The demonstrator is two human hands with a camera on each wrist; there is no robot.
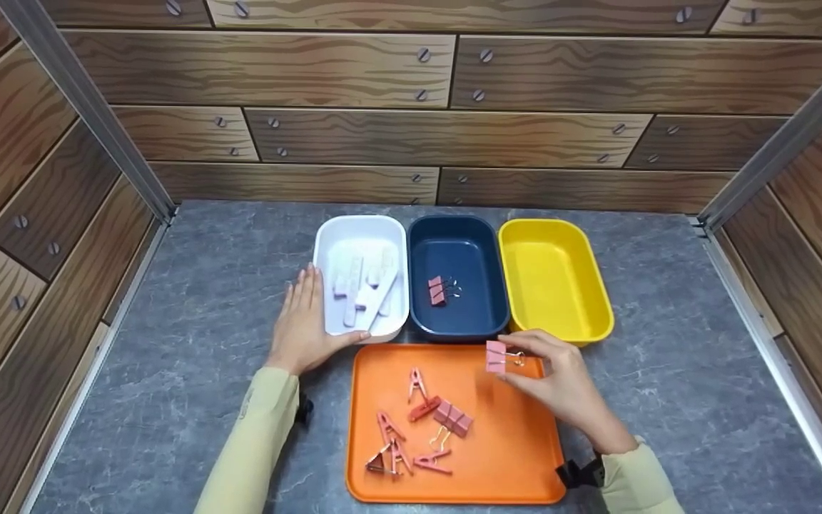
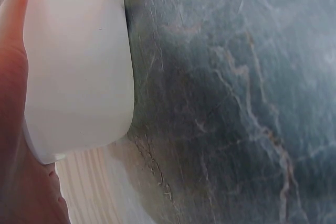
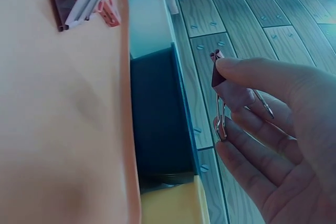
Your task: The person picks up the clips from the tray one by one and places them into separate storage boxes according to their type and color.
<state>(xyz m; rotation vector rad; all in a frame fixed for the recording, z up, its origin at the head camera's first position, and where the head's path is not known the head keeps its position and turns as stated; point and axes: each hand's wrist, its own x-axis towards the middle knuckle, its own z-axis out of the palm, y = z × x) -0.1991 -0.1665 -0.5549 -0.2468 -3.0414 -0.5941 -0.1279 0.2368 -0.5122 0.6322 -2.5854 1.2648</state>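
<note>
I see the person's right hand (image 1: 557,375) pinching a pink binder clip (image 1: 496,357) between the thumb and the fingers. This clip is in the air, above the far right part of the orange tray (image 1: 511,457). The left hand (image 1: 304,325) rests on the left side of the white bin (image 1: 361,232); its fingers are straight and close together, and the thumb is spread toward the near rim. Some pale pieces (image 1: 382,293) lie inside this bin. Just to the right stands the dark blue bin (image 1: 454,253) with one binder clip lying in it (image 1: 437,291), and then the yellow bin (image 1: 557,278). On the tray, toward the left, lie several pink clothespins (image 1: 434,462) and another pink clip (image 1: 454,418).
</note>
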